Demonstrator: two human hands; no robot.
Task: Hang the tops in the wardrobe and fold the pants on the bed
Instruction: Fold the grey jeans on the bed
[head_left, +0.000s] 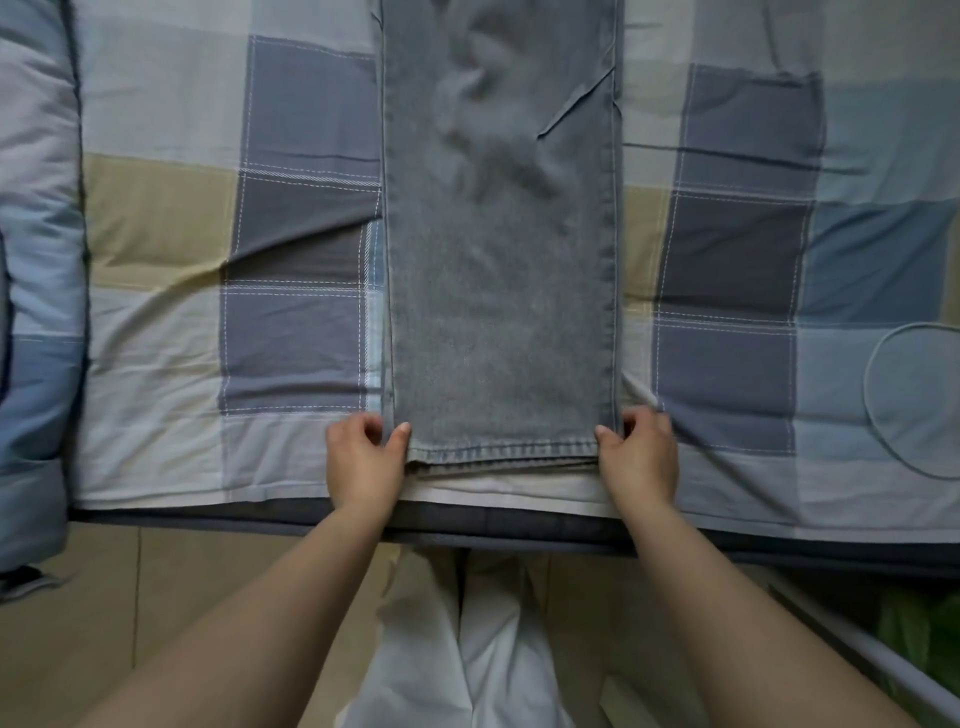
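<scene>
1. Checked bed (156, 332) filling the upper two thirds of the frame, covered in blue, grey, cream and pale squares with white stitching; beige floor (78, 623) below it.
2. At the far left edge, a padded quilt (36, 260) in the same blues, bunched along the bed's side.
3. Lower left of centre: left hand (363, 462), forearm reaching up from the bottom edge, fingers (400, 434) pinching the left hem corner of the jeans (501, 312), thumb on top of the cloth, the other fingers curled at the edge.
4. Centre: grey-blue jeans lying flat on the bed, legs stacked one on the other, running from the hem near the bed's front edge up out of the top of the frame; smooth near the hem, rumpled and creased toward the top.
5. Bottom centre, below the bed edge: white trousers (467, 649) on the person's own legs.
6. Lower right of centre: right hand (641, 457), mirroring the other, thumb on the denim and curled fingers pinching the right hem corner.
7. Right edge of the frame: thin pale cable (866, 384) looping on the bedcover, well apart from the jeans.
8. Bottom right corner: pale rail (857, 644) and something green beside it, too blurred to tell.
</scene>
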